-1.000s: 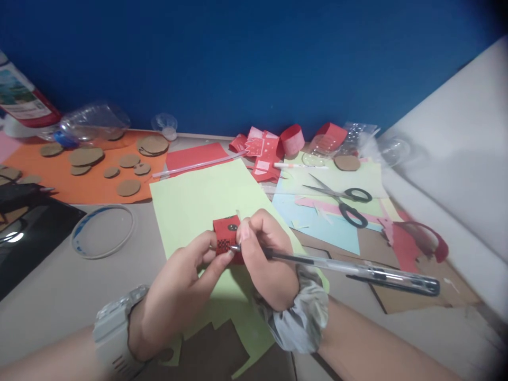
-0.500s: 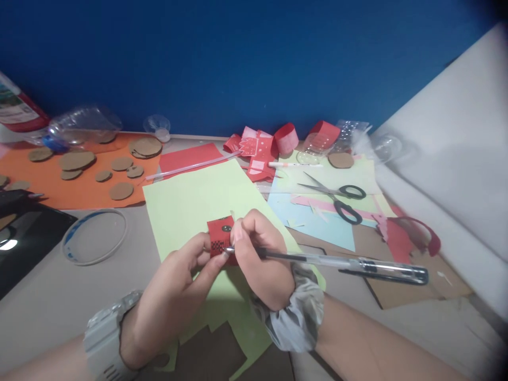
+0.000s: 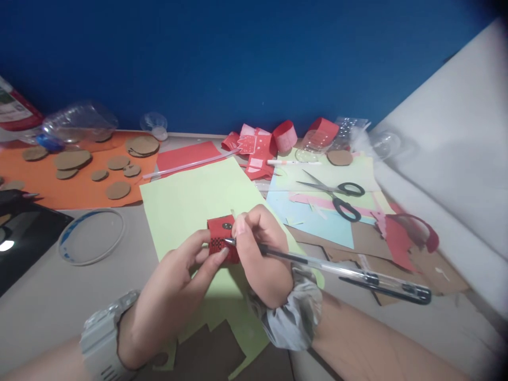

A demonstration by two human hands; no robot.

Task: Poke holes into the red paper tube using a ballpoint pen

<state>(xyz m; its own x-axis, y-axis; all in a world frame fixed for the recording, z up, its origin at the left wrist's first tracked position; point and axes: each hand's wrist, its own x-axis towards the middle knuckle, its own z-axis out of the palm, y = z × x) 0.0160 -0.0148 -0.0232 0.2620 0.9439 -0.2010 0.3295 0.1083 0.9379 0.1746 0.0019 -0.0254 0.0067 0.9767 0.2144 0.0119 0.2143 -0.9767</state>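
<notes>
A small red paper piece (image 3: pixel 219 226) with a black checked pattern and a dark oval mark is pinched between the thumb and fingers of my left hand (image 3: pixel 178 286). My right hand (image 3: pixel 262 254) grips a clear pen (image 3: pixel 329 269), its tip touching or just over the checked part and its black cap end pointing right. Under both hands lies a light green sheet (image 3: pixel 190 196). A grey watch is on my left wrist, a grey scrunchie on my right.
Open scissors (image 3: pixel 337 193) lie on coloured paper at the right. Red paper shapes (image 3: pixel 260 153) stand at the back. Cardboard discs (image 3: pixel 73 160) rest on an orange sheet (image 3: pixel 43 196) at the left, near a clear bottle (image 3: pixel 81 124) and a ring (image 3: pixel 92 262).
The pen tip has moved slightly up on the red paper, and the pen's cap end has dropped lower. Both hands keep their hold.
</notes>
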